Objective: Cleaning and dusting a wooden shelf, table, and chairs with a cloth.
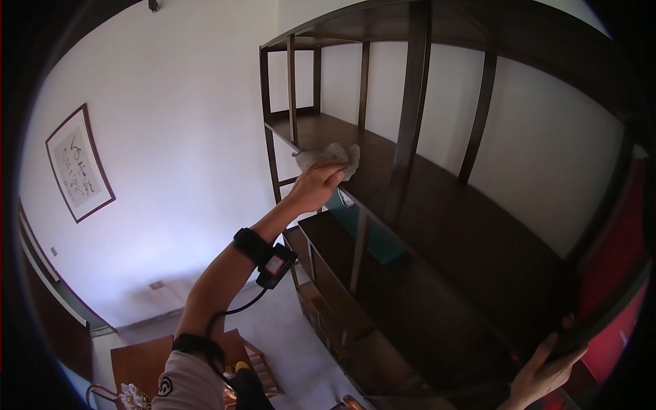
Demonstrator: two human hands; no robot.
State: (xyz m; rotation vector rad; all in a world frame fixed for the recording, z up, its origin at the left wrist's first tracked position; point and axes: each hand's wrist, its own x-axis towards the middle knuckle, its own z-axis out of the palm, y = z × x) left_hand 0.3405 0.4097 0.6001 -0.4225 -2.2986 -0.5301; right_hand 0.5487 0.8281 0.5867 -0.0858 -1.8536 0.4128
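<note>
My left hand (316, 188) holds a crumpled light grey cloth (351, 156) against the front part of an upper shelf board (379, 154). The board belongs to a tall dark-brown wooden shelving unit (410, 102). Down at the lower right, my right hand (546, 371) grips a dark wooden post (594, 323) of the unit, its thumb on the near side. Some of its fingers are lost in shadow. Below the cloth, a green panel-like object (353, 220) with a white figure stands on a lower shelf (328, 230).
A framed calligraphy sheet (79, 169) hangs on the white wall (179, 128). Beneath my left arm are a wooden table (138, 361) and a slatted wooden chair (261, 366). Red panels (615, 230) stand at the right. A cabled black device (277, 266) is strapped to my left forearm.
</note>
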